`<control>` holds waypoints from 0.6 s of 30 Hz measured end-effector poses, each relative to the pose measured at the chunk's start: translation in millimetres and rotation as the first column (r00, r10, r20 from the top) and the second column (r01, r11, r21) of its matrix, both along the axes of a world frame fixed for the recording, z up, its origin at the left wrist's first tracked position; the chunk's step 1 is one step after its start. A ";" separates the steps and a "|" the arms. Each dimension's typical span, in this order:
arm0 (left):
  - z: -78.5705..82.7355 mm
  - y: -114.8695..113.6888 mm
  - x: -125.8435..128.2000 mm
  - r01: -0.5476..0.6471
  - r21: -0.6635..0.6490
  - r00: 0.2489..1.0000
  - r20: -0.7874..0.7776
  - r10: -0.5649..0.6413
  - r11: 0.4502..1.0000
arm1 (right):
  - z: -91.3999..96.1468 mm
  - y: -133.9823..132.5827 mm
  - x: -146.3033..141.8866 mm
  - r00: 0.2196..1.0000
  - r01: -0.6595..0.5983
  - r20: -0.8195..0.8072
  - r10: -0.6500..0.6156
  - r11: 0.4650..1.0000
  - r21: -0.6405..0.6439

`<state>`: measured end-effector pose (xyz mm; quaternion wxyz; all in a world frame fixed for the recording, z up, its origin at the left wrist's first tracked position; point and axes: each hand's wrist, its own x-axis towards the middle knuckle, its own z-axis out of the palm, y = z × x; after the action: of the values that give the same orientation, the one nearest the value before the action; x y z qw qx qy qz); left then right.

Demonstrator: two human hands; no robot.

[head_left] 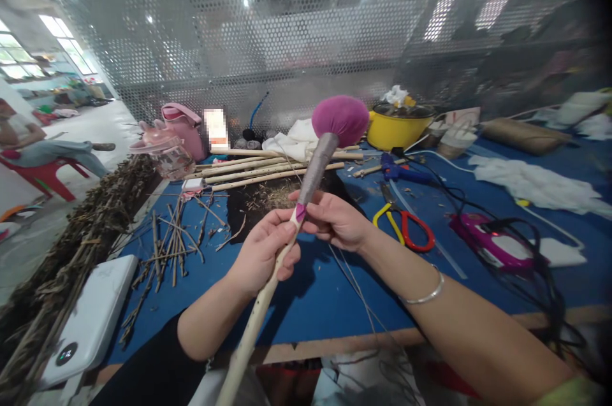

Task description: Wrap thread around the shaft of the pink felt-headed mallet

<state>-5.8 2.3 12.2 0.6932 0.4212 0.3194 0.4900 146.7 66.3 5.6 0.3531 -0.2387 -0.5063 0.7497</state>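
Observation:
My left hand [265,250] is wrapped round a pale wooden stick [255,323] that slants up from the bottom of the view. The stick's upper part is bound in grey thread [316,167] and ends in a round magenta fabric head [340,119]. My right hand [335,221] pinches the stick just above the left hand, at a small magenta strip [300,211] where the grey wrapping stops. A thin thread [356,291] trails down from that spot across the blue table [325,291]. A silver bangle [423,294] sits on my right wrist.
Red-and-yellow scissors [406,227], a blue glue gun [399,171], a yellow pot [399,127], bare sticks [268,170], loose twigs [172,240], a pink jug [184,132], white cloth [540,186] and a magenta tool with black cables [488,240] lie on the table. A white power bank [90,317] rests left. A seated person [43,151] is far left.

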 end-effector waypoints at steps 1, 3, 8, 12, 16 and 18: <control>-0.8 1.4 -0.9 0.043 -0.027 0.999 -0.001 -0.043 0.999 | -1.7 0.3 0.1 1.000 -0.013 -0.008 0.013 1.000 -0.002; -3.4 4.6 -1.8 0.067 -0.080 0.995 -0.074 -0.073 0.995 | -6.0 1.7 -0.6 1.000 0.009 0.021 -0.009 1.000 0.005; -14.7 7.0 1.3 -0.184 0.135 0.816 -0.532 0.228 0.974 | -12.5 3.3 -8.3 0.974 0.130 0.183 -0.131 0.991 0.018; -21.0 4.2 3.9 -0.219 0.474 0.581 -0.639 0.504 0.853 | -9.5 -1.7 -15.3 0.971 0.140 0.192 -0.144 0.990 0.033; -19.3 3.7 3.5 -0.198 0.460 0.603 -0.639 0.477 0.866 | -7.5 -2.9 -15.9 0.971 0.151 0.177 -0.161 0.986 0.068; -15.9 3.9 2.9 -0.216 0.391 0.671 -0.606 0.427 0.895 | -7.6 -1.0 -13.3 0.972 0.148 0.168 -0.164 0.983 0.107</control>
<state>-2.9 6.3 -3.7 0.3611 0.6021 0.5447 0.4586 133.4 65.3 -2.0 0.3756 -0.3263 -0.5499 0.6708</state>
